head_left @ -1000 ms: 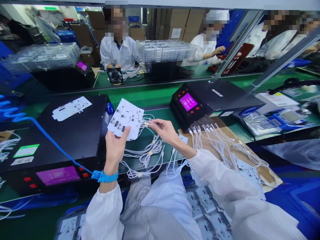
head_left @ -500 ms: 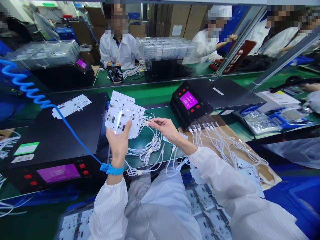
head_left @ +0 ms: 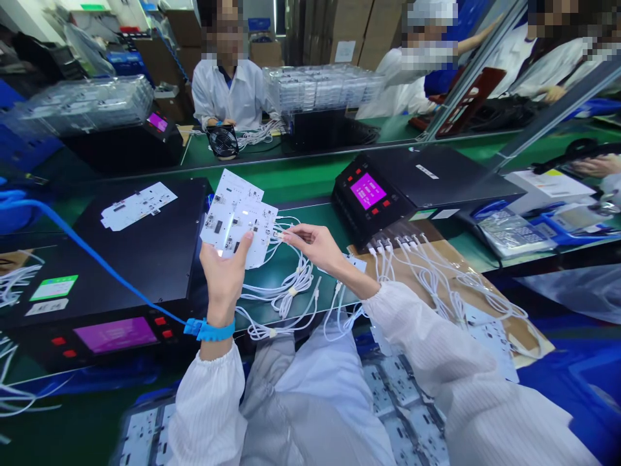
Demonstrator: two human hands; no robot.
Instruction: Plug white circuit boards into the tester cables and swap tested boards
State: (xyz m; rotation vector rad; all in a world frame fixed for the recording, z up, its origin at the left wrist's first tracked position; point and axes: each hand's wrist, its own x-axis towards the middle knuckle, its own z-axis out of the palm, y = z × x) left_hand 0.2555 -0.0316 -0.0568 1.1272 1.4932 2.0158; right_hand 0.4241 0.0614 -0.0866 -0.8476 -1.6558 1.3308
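My left hand [head_left: 226,268] grips a white circuit board [head_left: 242,223] by its lower edge, thumb on its face, tilted up above the bench. A blue strap [head_left: 213,330] with a coiled cord circles that wrist. At the board's right edge, my right hand [head_left: 317,246] pinches the end of a white cable [head_left: 282,237]; whether the plug sits fully in the board cannot be seen. Bundled white cables [head_left: 291,288] lie on the green bench below the hands. Another white board [head_left: 140,206] rests on the black box [head_left: 145,259] at my left.
A second black box [head_left: 417,188] with a lit purple screen stands at right, white cables plugged into its front. Trays of boards [head_left: 402,408] are near my lap. Across the bench a co-worker [head_left: 230,90] sits beside stacked clear trays [head_left: 325,90]. A slanted metal post [head_left: 475,71] rises at right.
Both hands and the board have shifted slightly left in view, with my right fingers still at the board's edge. The blue cord hangs differently. A co-worker at the back right has raised an arm.
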